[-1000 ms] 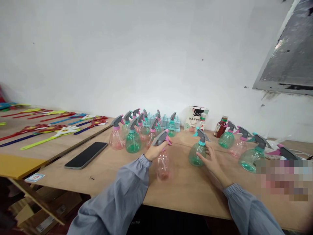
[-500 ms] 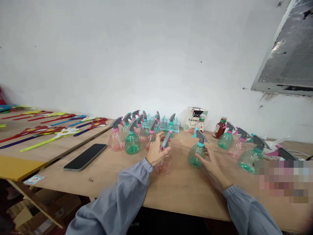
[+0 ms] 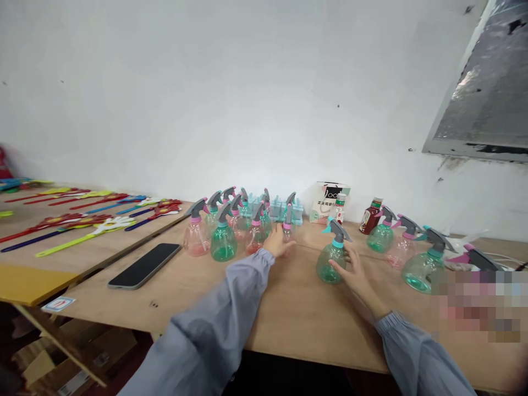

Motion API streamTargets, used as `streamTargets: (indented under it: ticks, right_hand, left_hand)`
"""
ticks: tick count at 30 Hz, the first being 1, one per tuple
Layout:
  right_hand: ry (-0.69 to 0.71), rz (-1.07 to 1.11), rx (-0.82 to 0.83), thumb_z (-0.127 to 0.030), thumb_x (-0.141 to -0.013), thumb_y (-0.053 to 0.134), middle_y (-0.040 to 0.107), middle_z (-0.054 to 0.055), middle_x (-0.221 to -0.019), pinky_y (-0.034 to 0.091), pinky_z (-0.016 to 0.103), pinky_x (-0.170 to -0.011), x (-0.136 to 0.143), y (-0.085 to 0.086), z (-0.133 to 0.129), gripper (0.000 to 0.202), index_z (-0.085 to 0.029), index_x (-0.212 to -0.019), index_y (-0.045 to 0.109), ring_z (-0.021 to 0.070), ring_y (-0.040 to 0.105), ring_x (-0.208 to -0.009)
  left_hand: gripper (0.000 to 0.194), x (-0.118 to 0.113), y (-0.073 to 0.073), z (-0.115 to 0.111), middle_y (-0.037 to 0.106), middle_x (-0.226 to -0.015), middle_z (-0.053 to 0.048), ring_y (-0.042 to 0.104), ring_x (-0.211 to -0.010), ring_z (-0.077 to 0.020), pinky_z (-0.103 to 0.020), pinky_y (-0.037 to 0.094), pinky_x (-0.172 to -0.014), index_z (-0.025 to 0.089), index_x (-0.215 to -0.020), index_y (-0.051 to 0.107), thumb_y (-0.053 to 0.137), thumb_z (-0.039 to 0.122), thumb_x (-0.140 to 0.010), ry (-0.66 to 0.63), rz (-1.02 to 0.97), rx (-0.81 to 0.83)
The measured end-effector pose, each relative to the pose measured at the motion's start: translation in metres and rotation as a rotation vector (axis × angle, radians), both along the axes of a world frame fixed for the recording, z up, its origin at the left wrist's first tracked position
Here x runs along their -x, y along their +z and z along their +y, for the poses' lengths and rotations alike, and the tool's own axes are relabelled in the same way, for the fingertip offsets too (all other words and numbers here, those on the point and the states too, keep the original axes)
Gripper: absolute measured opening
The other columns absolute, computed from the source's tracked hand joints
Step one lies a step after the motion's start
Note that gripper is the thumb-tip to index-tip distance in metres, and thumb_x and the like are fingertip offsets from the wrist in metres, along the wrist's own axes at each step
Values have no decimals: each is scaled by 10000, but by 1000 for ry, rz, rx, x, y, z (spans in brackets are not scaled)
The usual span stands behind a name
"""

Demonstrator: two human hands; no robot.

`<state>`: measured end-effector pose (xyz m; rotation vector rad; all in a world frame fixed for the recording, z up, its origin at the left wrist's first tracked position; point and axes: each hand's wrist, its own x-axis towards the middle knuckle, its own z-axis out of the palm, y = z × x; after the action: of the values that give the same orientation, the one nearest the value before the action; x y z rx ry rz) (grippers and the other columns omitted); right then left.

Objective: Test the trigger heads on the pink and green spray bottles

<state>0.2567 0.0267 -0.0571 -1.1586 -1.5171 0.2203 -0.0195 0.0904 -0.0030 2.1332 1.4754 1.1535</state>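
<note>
My left hand point(image 3: 277, 242) reaches to the front edge of the bottle group, its fingers closed round a pink spray bottle point(image 3: 289, 248) with a grey and pink trigger head. Much of that bottle is covered by the hand. To the right, my right hand point(image 3: 353, 273) grips the side of a green spray bottle point(image 3: 330, 263) with a teal collar, which stands upright on the wooden table point(image 3: 313, 330). Left of my left hand stand several more spray bottles, among them a green one point(image 3: 223, 242) and a pink one point(image 3: 196, 237).
A phone point(image 3: 144, 265) lies on the left. Colourful hand-shaped plastic sticks point(image 3: 88, 234) cover the side table. A printed card point(image 3: 325, 203) and a red-brown bottle point(image 3: 370, 215) stand by the wall. More spray bottles, including a green one point(image 3: 424, 267), line the right side.
My left hand has carried the pink spray bottle away from me, toward the bottle group at the back. My right hand and its green bottle have stayed in place.
</note>
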Motion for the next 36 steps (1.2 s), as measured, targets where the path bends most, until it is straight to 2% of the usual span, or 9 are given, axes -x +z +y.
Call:
streamTargets:
  ticks: [5, 12, 17, 22, 24, 27, 31, 33, 36]
  right_hand:
    - [18, 2, 4, -668, -731, 715, 578, 124, -1279, 500, 508, -1008, 1, 1, -2, 737, -261, -1327, 563, 313, 584, -1186]
    - [65, 62, 57, -676, -715, 738, 571, 133, -1382, 496, 542, -1041, 2, -1, -1, 800, -282, -1379, 531, 322, 588, -1241]
    - [225, 108, 173, -624, -783, 726, 528, 128, -1495, 502, 526, -1070, 10, 6, -16, 810, -316, -1470, 427, 308, 582, -1302]
    - [306, 20, 135, -630, -788, 716, 608, 128, -1397, 546, 515, -1016, 34, 1, -31, 766, -299, -1432, 466, 318, 622, -1243]
    - [290, -43, 52, -614, -778, 731, 633, 123, -1342, 504, 535, -1064, 46, -4, -34, 737, -279, -1394, 503, 326, 608, -1253]
    - [252, -128, 6, -586, -788, 733, 640, 116, -1313, 475, 553, -1090, 63, -4, -42, 695, -275, -1373, 523, 330, 598, -1258]
    - [282, -273, 75, -569, -784, 744, 635, 92, -1354, 489, 578, -1072, 63, 15, -68, 697, -323, -1398, 524, 357, 592, -1269]
    - [192, -312, 49, -547, -752, 778, 627, 56, -1376, 456, 593, -1109, 46, 27, -88, 677, -373, -1372, 569, 379, 552, -1312]
    - [-91, -169, -41, -566, -748, 751, 623, 64, -1356, 421, 636, -1110, -4, 44, -121, 608, -385, -1313, 624, 425, 499, -1339]
  left_hand:
    - [725, -18, 5, 38, 481, -1390, -307, 469, -1384, -402, -481, 363, -1113, 83, -1364, 365, 772, 333, -819, 91, -23, 71]
    - [908, -23, 3, 46, 432, -1461, -325, 379, -1455, -407, -498, 314, -1160, 79, -1470, 258, 770, 437, -811, 112, -63, 74]
    - [1033, -26, 1, 6, 120, -1633, -335, 102, -1563, -401, -522, 148, -1250, 49, -1546, 100, 698, 520, -848, 64, -143, -78]
    - [1102, -40, -2, -63, 279, -1619, -238, 241, -1528, -393, -557, 210, -1244, 157, -1561, 218, 755, 647, -733, -352, -204, -126]
    - [1167, -47, -2, -80, 380, -1558, -234, 309, -1490, -413, -588, 242, -1224, 169, -1555, 245, 839, 603, -649, -424, -247, -120]
    - [1034, -52, 1, -88, 502, -1448, -206, 403, -1426, -395, -591, 279, -1202, 176, -1506, 318, 854, 474, -673, -367, -346, -120]
    - [769, -48, 3, -86, 549, -1380, -154, 471, -1373, -333, -510, 325, -1199, 181, -1413, 431, 776, 283, -733, -318, -410, -138]
    - [745, -41, 4, -84, 538, -1396, -148, 481, -1368, -316, -472, 349, -1191, 178, -1401, 453, 740, 200, -713, -332, -434, -135]
    - [667, -29, 4, -83, 576, -1369, -139, 545, -1307, -284, -441, 398, -1154, 167, -1341, 513, 666, 117, -694, -353, -477, -83]
